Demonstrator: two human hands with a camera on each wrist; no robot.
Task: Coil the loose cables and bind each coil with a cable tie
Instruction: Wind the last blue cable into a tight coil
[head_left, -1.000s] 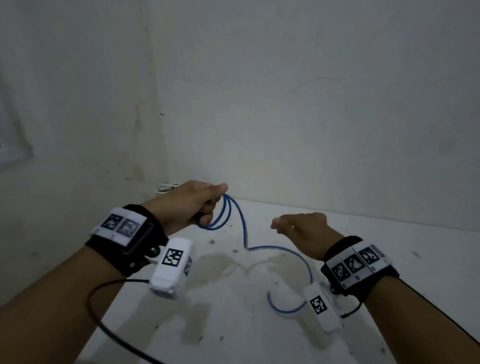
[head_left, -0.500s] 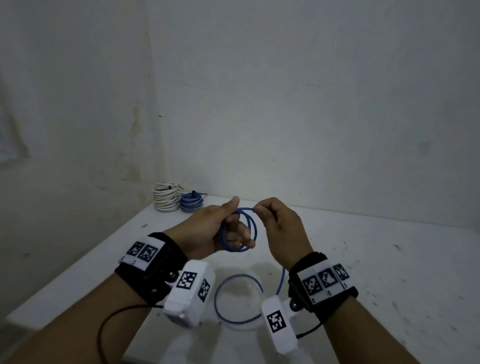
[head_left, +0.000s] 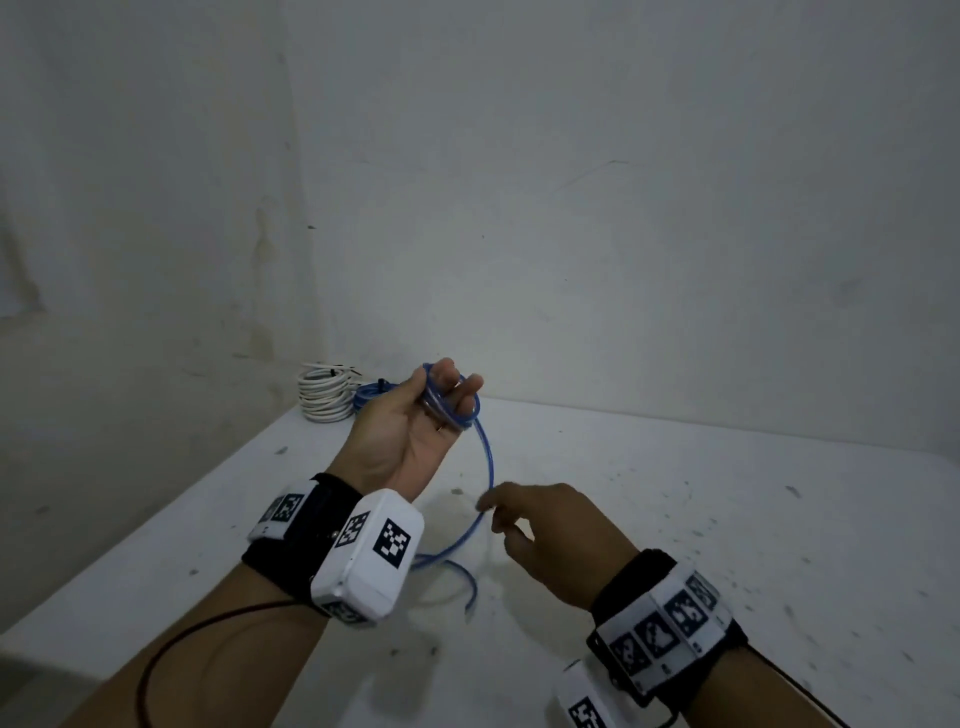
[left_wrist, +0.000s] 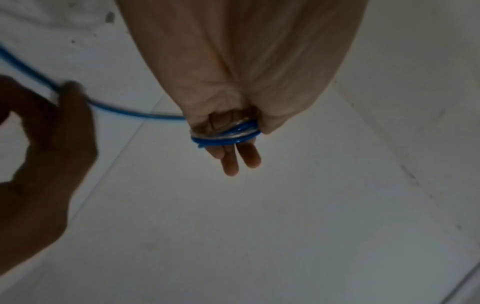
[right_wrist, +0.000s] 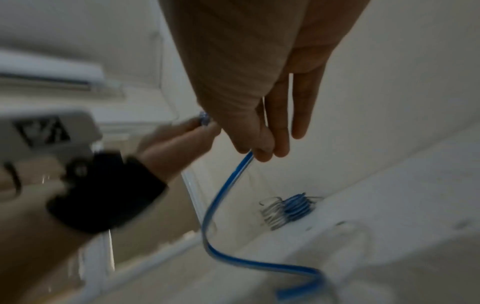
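Left hand (head_left: 410, 431) has thin blue plastic cable (head_left: 485, 457) looped round its fingers above the white counter (head_left: 727, 519), right hand (head_left: 550, 530) pinches the tail below; light, springy, probably slick, so pinch close to the coil.

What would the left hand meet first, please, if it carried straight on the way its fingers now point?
Probably the wall. The left hand, with the blue cable looped round its fingers, points up and away over the table's far edge; nothing shows between, though depth is hard to judge.
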